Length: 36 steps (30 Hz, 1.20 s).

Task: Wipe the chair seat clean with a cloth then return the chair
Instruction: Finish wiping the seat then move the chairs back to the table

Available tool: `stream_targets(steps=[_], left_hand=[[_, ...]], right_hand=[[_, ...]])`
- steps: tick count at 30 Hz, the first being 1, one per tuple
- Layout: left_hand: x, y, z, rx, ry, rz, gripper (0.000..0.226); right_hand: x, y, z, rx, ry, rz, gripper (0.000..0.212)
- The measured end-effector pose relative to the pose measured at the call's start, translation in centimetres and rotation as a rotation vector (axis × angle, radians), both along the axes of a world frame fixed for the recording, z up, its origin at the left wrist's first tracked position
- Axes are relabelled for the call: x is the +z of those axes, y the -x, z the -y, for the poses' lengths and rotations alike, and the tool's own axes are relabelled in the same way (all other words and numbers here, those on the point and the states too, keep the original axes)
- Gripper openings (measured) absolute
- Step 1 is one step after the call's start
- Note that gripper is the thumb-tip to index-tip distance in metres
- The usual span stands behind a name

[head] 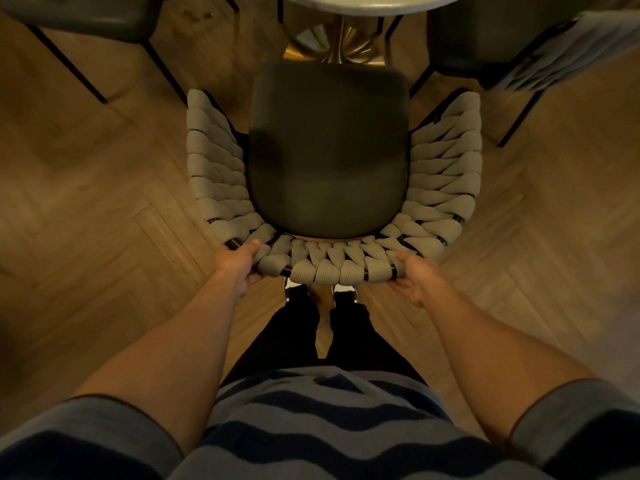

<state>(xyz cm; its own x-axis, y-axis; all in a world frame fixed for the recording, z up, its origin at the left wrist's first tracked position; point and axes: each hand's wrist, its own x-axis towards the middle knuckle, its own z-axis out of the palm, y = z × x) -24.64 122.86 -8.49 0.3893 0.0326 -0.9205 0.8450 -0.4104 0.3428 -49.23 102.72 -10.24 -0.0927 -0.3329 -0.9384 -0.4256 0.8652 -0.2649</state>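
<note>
A chair with a dark padded seat (327, 150) and a curved backrest (332, 266) of woven grey straps stands right in front of me, facing a table. My left hand (242, 266) grips the black top rail of the backrest at its left rear. At the right rear, my right hand (414, 277) grips the same rail. No cloth is in view.
A round white table (363, 3) on a gold pedestal base (341, 38) stands just beyond the chair. Two similar chairs flank it, one at the far left (86, 15), one at the far right (512, 43). The floor is wooden herringbone parquet.
</note>
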Motion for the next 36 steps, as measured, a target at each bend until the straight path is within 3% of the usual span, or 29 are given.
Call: stream_targets(steps=[4,7,9,12,16,20,31,36], left_hand=[[0.2,1.0,-0.6,-0.003,0.008,0.037,0.043],[0.5,1.5,-1.4,-0.001,-0.013,0.058,0.046],[1.0,2.0,-1.7,0.026,-0.06,0.081,0.038],[1.9,2.8,-2.3,0.016,-0.136,0.146,0.007],[2.9,4.0,-3.8,-0.276,-0.096,0.23,0.006],[4.0,4.6,-5.6,-0.529,-0.043,0.199,0.006],[3.5,0.3,-19.2,-0.3,-0.102,0.178,0.012],[3.1,-4.7,-27.1,-0.24,-0.14,0.155,0.016]], right_hand=[[1.4,1.1,-0.2,0.143,0.011,-0.053,0.019],[2.0,2.0,-0.5,0.31,0.014,-0.092,0.025],[2.5,2.2,-0.7,0.451,-0.029,-0.094,0.026],[4.0,1.2,-1.2,0.697,-0.064,-0.043,0.018],[4.7,-2.1,-2.6,0.996,-0.034,0.078,0.014],[4.8,-6.6,-4.1,1.231,0.046,0.171,0.015],[5.5,-20.5,-13.6,1.776,0.176,0.232,0.013],[5.4,-28.2,-19.9,1.867,0.205,0.244,0.014]])
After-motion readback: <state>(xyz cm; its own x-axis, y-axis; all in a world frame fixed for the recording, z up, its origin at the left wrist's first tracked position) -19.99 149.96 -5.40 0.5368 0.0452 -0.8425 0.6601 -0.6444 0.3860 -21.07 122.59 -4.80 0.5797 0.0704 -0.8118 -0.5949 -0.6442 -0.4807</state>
